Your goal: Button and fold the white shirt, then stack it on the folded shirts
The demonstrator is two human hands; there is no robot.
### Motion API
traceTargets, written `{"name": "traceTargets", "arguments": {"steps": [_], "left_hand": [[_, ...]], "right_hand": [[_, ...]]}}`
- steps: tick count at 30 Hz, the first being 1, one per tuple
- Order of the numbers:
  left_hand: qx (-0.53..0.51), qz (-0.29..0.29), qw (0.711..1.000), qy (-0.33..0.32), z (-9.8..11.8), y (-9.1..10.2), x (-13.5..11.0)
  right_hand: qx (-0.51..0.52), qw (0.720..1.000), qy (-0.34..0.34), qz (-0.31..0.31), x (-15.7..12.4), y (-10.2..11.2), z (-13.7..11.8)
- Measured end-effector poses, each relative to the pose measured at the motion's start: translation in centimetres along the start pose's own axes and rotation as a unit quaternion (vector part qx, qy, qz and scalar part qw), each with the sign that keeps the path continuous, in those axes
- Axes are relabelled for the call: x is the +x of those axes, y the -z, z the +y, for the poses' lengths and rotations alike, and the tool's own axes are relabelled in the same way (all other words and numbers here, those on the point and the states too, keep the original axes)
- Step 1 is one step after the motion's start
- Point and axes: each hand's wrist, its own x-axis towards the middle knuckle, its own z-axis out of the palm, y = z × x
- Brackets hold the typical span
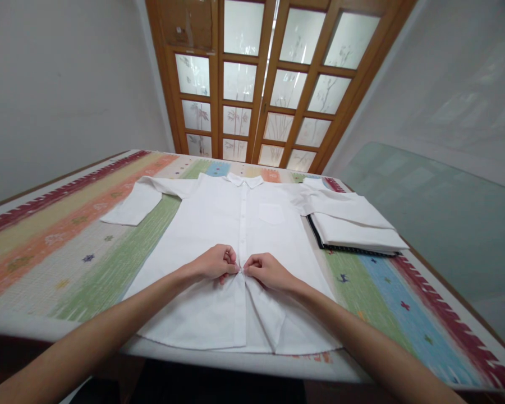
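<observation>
A white short-sleeved shirt (219, 224) lies flat, front side up, on a table covered by a striped, multicoloured cloth (67, 241). Its collar points away from me and its hem reaches the near table edge. My left hand (215, 262) and my right hand (266, 270) meet at the button placket in the lower middle of the shirt. Both hands are closed in a pinch on the placket edges, fingertips almost touching. Below the hands the shirt front hangs open; above them it is closed up to the collar.
A stack of folded white garments (353, 224) rests on a dark, spiral-bound pad at the right of the table, with the shirt's right sleeve lying over it. A wooden door with frosted glass panes (269, 84) stands behind the table. A glass surface (437, 213) lies to the right.
</observation>
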Motion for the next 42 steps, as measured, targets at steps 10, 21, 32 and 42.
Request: {"name": "traceTargets", "arguments": {"steps": [10, 21, 32, 42], "left_hand": [[0.082, -0.003, 0.997, -0.01, 0.5, -0.2, -0.1], [0.01, 0.008, 1.0, -0.021, -0.8, -0.2, 0.1], [0.097, 0.048, 0.994, -0.027, -0.1, -0.9, -0.6], [0.107, 0.02, 0.994, -0.03, 0.2, -0.8, -0.8]], "right_hand": [[0.176, 0.972, -0.094, -0.127, -0.1, 0.1, -1.1], [0.013, 1.0, -0.006, -0.002, -0.3, -0.5, -0.2], [0.078, 0.997, -0.021, -0.006, -0.4, -0.7, 0.2], [0.084, 0.996, -0.001, -0.004, -0.6, -0.7, 0.2]]}}
